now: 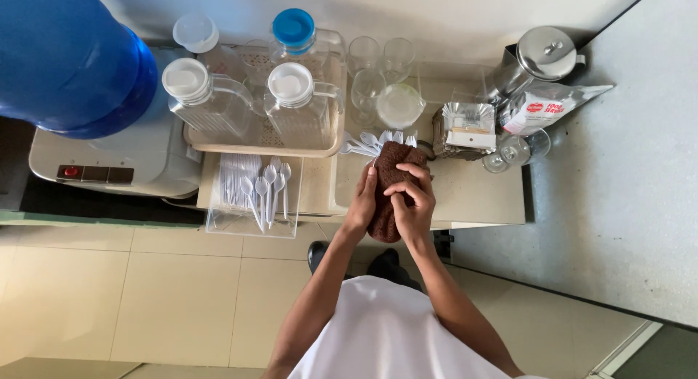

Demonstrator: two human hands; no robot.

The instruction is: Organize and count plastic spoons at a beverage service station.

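Observation:
A dark brown cloth (390, 165) is wrapped around a bunch of white plastic spoons (368, 141), whose bowls fan out past its far end. My left hand (363, 199) grips the cloth and the spoon handles from the left side. My right hand (412, 198) presses on the cloth from the right, fingers curled over it. Both hands hover over the small cream table (472, 197), near its front edge.
A clear tray (225, 220) with more white spoons (267, 184) lies to the left. Behind it a beige tray (254, 142) holds lidded clear jugs (298, 102). Glasses (374, 59), a steel kettle (534, 62), a napkin holder (465, 128) and a blue water bottle (69, 59) surround the hands.

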